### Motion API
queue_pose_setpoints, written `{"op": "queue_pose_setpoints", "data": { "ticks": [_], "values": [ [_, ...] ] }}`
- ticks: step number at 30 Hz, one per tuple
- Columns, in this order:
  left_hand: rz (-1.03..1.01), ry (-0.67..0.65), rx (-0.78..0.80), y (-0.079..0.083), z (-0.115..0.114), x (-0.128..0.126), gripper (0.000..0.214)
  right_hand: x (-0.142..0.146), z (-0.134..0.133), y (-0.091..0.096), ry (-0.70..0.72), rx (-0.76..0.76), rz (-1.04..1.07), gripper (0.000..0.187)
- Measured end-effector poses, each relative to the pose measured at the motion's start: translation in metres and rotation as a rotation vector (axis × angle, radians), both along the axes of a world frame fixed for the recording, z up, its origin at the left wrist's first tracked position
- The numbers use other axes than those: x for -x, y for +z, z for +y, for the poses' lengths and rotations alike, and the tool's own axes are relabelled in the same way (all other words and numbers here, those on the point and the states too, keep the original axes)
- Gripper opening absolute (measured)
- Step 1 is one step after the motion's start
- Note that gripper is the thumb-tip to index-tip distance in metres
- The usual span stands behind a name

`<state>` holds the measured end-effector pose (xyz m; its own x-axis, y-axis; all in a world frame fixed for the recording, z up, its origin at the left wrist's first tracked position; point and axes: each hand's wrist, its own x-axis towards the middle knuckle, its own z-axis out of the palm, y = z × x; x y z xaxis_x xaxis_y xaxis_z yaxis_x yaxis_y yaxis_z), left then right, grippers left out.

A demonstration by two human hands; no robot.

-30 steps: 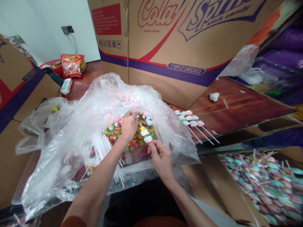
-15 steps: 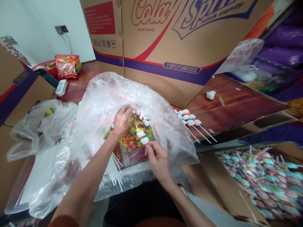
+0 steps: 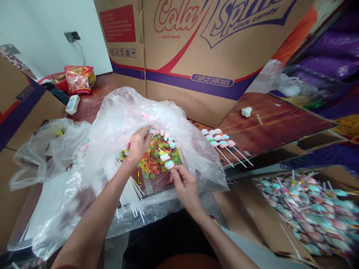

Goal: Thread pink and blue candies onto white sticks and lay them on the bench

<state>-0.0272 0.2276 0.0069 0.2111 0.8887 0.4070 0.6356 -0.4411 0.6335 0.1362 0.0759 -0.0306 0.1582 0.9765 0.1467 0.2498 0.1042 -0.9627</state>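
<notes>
My right hand pinches a marshmallow skewer by its lower end. Pink, white and blue twisted marshmallows are threaded on it, with a yellow piece near its tip. Around the skewer lie many ring-shaped gummies in green, orange, red and yellow. My left hand reaches under the clear plastic bag, its fingers closed at the edge of some loose marshmallows. What those fingertips hold, if anything, is hidden. Below the left wrist lies a bundle of white sticks.
Several finished marshmallow skewers lie on the table to the right. An open carton at the lower right holds many wrapped ones. Behind stands a large cardboard box. At the back left are a red candy packet and a small white box.
My left hand has shifted slightly left and down along the marshmallow edge. My right hand keeps its pinch on the skewer, and both have moved a little left in view.
</notes>
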Motion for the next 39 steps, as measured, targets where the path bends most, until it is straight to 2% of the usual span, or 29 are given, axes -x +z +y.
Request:
{"op": "queue_pose_setpoints", "data": {
  "ticks": [3, 5, 8, 12, 18, 26, 34, 39],
  "values": [
    [-0.349, 0.025, 0.270, -0.003, -0.026, -0.002, 0.031, 0.001, 0.000, 0.002, -0.001, -0.007, -0.012, 0.027],
    [-0.568, 0.019, 0.393, -0.010, -0.043, -0.002, 0.030, 0.001, 0.000, 0.004, 0.006, -0.005, -0.013, 0.027],
    [-0.772, 0.070, 0.439, -0.021, -0.062, -0.002, 0.029, 0.003, -0.002, 0.007, 0.039, 0.004, -0.013, 0.027],
    [-0.853, 0.102, 0.414, -0.026, -0.074, -0.003, 0.030, 0.006, -0.003, 0.006, 0.085, 0.013, -0.030, 0.027],
    [-0.812, 0.094, 0.337, -0.023, -0.080, -0.004, 0.022, 0.010, -0.002, 0.005, 0.111, 0.031, -0.057, 0.029],
    [-0.725, 0.137, 0.295, -0.038, -0.083, -0.003, 0.024, 0.012, -0.003, 0.002, 0.072, 0.022, -0.110, 0.027],
    [-0.404, 0.179, 0.094, -0.035, -0.096, -0.005, 0.019, 0.013, -0.003, 0.002, 0.039, -0.003, -0.208, 0.025],
    [-0.294, 0.180, 0.015, -0.029, -0.102, -0.007, 0.022, 0.011, -0.004, 0.002, 0.070, -0.034, -0.186, 0.023]
  ]
}}
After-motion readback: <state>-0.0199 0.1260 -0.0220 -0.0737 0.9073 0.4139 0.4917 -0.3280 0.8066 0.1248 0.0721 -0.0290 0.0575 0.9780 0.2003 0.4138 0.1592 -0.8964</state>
